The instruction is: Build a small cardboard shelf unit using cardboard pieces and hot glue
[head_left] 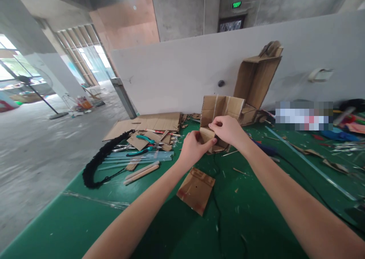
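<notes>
Both of my hands are at a small piece of cardboard (206, 135) near the middle of the green table. My left hand (192, 146) grips its left and lower side between thumb and fingers. With thumb and forefinger pinched, my right hand (226, 129) holds its upper right corner. Just behind stands a folded open cardboard box (213, 106), upright and partly hidden by my hands. A flat cardboard square (196, 190) with a small hole lies on the table in front of my hands.
On the left lie pliers (145, 139), clear blue glue sticks (139, 156), wooden sticks (142, 172), a black fluffy strip (97, 164) and cardboard sheets (159, 121). A tall cardboard structure (256, 76) leans by the white partition (176, 76). A dark cable (218, 205) crosses the green table (94, 213).
</notes>
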Motion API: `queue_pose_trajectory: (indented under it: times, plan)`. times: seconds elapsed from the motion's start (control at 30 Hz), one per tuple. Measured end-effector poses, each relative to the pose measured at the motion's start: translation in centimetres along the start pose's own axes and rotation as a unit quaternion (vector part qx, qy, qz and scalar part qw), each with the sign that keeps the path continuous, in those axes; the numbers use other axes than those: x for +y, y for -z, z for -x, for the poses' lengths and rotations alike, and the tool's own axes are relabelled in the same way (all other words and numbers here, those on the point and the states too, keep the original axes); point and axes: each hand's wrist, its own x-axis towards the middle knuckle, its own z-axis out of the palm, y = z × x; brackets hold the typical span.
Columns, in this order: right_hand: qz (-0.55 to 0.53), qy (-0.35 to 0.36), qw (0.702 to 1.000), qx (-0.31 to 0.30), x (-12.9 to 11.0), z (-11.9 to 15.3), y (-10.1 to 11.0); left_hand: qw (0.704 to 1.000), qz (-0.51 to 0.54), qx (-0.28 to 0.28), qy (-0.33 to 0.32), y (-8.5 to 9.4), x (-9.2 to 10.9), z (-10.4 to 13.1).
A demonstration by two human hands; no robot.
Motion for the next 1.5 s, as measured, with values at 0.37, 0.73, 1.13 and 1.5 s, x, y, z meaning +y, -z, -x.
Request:
queue_pose_trajectory:
  times: [0.37,0.73,1.13,1.5]
  plan:
    - [0.006,-0.010,1.000,-0.012,-0.3,0.4,-0.1,0.999,0.050,-0.020,-0.008,0.0,-0.9,0.1]
    - [0.100,0.009,0.995,-0.024,-2.2,3.1,-2.1,0.988,0.003,-0.139,-0.074,2.6,-3.2,1.1]
    - [0.116,0.005,0.991,-0.061,-2.4,3.2,-1.7,0.993,0.006,0.047,-0.108,4.1,3.4,-1.5]
    - [0.055,0.036,0.998,-0.008,-4.7,3.4,1.8,0.991,0.040,0.055,-0.117,3.8,3.4,-2.0]
